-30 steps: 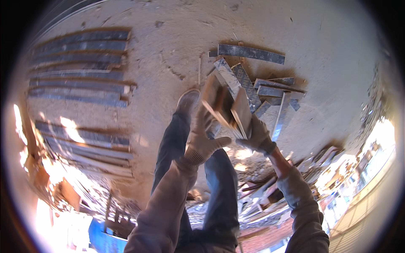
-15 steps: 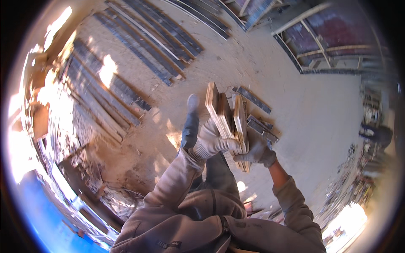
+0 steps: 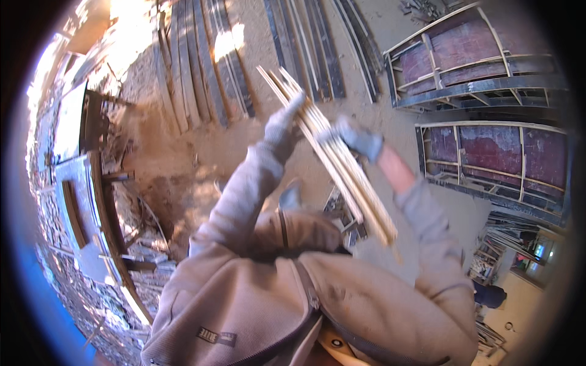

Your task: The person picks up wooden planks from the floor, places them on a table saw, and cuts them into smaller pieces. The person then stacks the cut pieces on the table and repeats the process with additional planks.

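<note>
A bundle of several pale wooden strips (image 3: 345, 174) slants in front of my body, from upper left to lower right. Grey knit work gloves cover both hands. My left hand (image 3: 285, 119) is closed around the bundle near its far upper end, the fingertips over its edge. My right hand (image 3: 354, 139) grips the bundle around its middle from the right side, somewhat smeared by motion. The strips lie side by side with edges up, and their near ends stick out unsupported at the lower right. Short dark wood pieces (image 3: 357, 232) lie on the ground, partly hidden behind the bundle.
Long dark planks (image 3: 305, 49) lie in rows on the dusty ground ahead, with more planks (image 3: 189, 73) further left. Framed reddish panels (image 3: 494, 155) lie at the right. A table-like wooden stand (image 3: 91, 207) is at the left, near scrap piles.
The wooden strips have swung from pointing away to a long slanting position, raised higher. Both hands rose with them, still gripping. My view has turned left, shifting the planks rightward.
</note>
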Demonstrator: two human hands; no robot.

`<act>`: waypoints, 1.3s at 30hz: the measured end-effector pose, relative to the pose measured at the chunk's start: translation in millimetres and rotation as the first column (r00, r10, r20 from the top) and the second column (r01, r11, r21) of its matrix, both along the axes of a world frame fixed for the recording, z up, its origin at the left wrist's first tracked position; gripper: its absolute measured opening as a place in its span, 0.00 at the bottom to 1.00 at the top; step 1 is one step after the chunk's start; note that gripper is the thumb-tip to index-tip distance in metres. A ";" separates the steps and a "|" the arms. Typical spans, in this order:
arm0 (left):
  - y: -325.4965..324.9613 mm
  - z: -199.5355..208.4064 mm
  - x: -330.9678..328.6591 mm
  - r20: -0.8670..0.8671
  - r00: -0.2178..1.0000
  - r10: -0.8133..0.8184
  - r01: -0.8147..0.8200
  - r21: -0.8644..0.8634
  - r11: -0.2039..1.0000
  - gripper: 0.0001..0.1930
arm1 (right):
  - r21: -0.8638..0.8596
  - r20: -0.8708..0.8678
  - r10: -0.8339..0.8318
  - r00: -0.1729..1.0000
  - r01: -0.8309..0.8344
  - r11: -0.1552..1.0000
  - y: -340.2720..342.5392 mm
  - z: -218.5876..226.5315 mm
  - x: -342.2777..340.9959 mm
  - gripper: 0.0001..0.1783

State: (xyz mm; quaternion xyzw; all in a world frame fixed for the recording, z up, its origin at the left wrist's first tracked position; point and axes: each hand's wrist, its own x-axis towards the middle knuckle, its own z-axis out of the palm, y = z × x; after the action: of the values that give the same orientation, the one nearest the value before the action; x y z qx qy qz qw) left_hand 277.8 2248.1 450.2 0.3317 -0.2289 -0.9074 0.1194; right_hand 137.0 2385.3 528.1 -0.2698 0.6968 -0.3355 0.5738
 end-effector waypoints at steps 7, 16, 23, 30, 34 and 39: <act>-159.0 -61.4 105.5 -0.171 0.963 0.210 -0.150 0.309 0.939 0.22 | 0.085 0.384 0.003 0.923 -0.039 0.996 -226.1 -22.3 116.1 0.20; -280.5 -77.1 193.9 -0.014 0.878 0.478 -0.432 0.408 0.805 0.23 | 0.187 0.415 0.119 0.902 -0.213 0.959 -392.1 -51.4 198.0 0.19; -358.6 -82.1 220.0 -0.058 0.765 0.641 -0.523 0.526 0.671 0.28 | 0.222 0.458 0.258 0.851 -0.390 0.894 -501.1 -76.3 204.7 0.20; -428.1 -71.6 239.8 -0.087 0.661 0.745 -0.610 0.517 0.601 0.28 | 0.142 0.495 0.454 0.741 -0.584 0.799 -594.0 -51.4 217.8 0.21; -449.4 -67.5 254.7 0.003 0.583 0.812 -0.715 0.476 0.512 0.27 | 0.127 0.536 0.503 0.678 -0.654 0.746 -626.3 -53.9 237.2 0.20; -463.3 -61.6 287.7 0.001 0.568 0.823 -0.744 0.427 0.513 0.22 | 0.142 0.460 0.541 0.704 -0.660 0.737 -654.5 -57.4 269.6 0.17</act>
State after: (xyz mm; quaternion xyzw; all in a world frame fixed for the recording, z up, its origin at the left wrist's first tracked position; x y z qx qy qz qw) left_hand 565.5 1784.8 388.7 0.3215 0.1408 -0.8077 0.4737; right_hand 406.6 1730.8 470.7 -0.3229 0.4820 -0.0652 0.8119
